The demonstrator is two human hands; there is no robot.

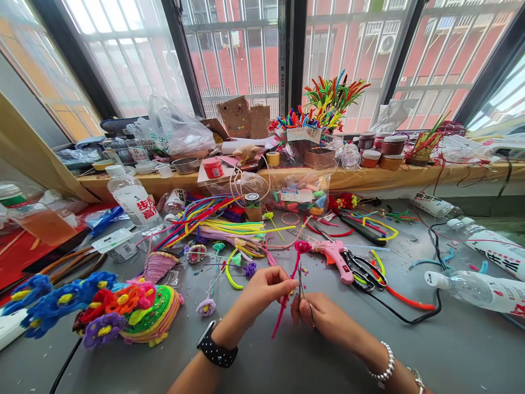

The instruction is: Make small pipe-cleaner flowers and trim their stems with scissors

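Observation:
Pinched in my left hand (264, 290) is a magenta pipe-cleaner flower (302, 247), its curled head up and its fuzzy stem hanging below my fingers. My right hand (322, 314) grips small metal scissors (301, 282) by the handles. Their blades point upward, right beside the stem; whether they touch it I cannot tell. Just beyond my hands lies a pink glue gun (336, 258) with black-handled pliers (363, 273) against it. Left of my left wrist are a lilac pipe-cleaner flower (205, 307) and a round green, yellow and pink fuzzy piece (158, 314) with blue, red and purple flowers.
A bundle of coloured pipe cleaners (233, 227) lies at the table's back. Plastic bottles stand or lie left (135, 200) and right (479, 290). A black cable (438, 295) curves across the right side. The window ledge (369, 179) holds jars, bags and pipe-cleaner plants (336, 98).

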